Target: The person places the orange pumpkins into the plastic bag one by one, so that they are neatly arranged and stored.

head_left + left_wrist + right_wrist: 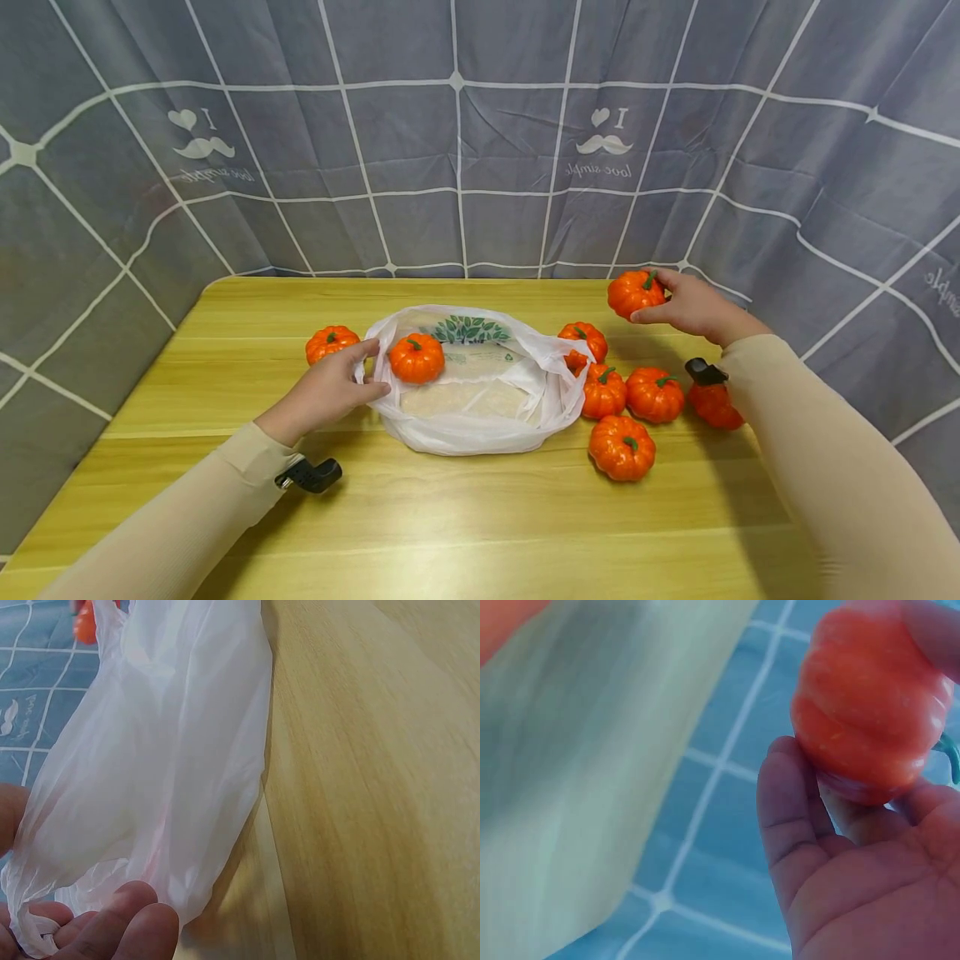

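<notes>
My left hand point(328, 392) grips the left handle of a white plastic bag point(465, 435), its fingers curled round the thin plastic in the left wrist view. The bag lies with its mouth spread upward and a green leaf print on its back wall. One small orange pumpkin point(417, 358) sits inside at the left. Raised at the far right, my right hand point(693, 308) holds another orange pumpkin point(636, 294) with a green stem. In the right wrist view, thumb and fingers are round that pumpkin point(866, 705).
Several more pumpkins point(655, 395) lie right of the bag, one point(716, 406) partly behind the right forearm. Another pumpkin point(330, 342) rests left of the bag, beyond the left hand. A grey checked curtain point(405, 183) borders the wooden table point(465, 533) at the back and sides.
</notes>
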Motion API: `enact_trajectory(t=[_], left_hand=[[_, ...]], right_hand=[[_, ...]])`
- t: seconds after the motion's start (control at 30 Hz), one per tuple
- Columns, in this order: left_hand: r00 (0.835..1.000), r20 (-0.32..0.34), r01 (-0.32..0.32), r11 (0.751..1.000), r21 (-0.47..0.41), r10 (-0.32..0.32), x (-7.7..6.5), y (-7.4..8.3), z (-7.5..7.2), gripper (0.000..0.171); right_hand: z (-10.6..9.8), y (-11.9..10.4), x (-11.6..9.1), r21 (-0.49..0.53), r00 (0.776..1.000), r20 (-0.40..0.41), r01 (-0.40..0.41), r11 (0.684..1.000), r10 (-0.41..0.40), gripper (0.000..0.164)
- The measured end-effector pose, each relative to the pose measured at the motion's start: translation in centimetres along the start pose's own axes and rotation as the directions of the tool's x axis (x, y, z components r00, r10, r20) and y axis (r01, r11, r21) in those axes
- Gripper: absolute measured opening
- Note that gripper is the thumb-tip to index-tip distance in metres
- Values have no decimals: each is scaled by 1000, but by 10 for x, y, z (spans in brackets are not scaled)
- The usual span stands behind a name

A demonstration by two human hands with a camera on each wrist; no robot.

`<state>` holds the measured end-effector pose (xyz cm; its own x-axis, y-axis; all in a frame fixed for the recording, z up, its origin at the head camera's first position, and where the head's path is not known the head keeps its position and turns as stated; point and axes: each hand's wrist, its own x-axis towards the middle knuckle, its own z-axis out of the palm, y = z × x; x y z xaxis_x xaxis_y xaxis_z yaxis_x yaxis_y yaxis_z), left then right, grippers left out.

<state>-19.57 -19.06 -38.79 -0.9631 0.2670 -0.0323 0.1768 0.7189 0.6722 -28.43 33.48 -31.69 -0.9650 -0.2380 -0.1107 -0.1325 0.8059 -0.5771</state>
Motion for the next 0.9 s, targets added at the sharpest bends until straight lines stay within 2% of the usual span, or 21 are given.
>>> enact_trajectory(t=[0.27, 0.43, 0.6, 0.9], left_hand=[[1000, -1, 0, 1000, 12, 0, 0, -1, 1, 76], [1000, 6, 9, 1000, 7, -9, 0, 0, 0, 76], [1000, 6, 10, 1000, 7, -10, 0, 1, 0, 76], [1000, 11, 14, 1000, 1, -14, 0, 0, 0, 77]], right_hand=[[3, -50, -3, 15, 999, -19, 36, 999, -36, 92], [10, -80, -5, 72, 995, 15, 94, 993, -95, 91], [24, -105, -5, 126, 988, 52, 135, 983, -143, 87], [57, -143, 1, 94, 971, 114, 198, 976, -208, 92]])
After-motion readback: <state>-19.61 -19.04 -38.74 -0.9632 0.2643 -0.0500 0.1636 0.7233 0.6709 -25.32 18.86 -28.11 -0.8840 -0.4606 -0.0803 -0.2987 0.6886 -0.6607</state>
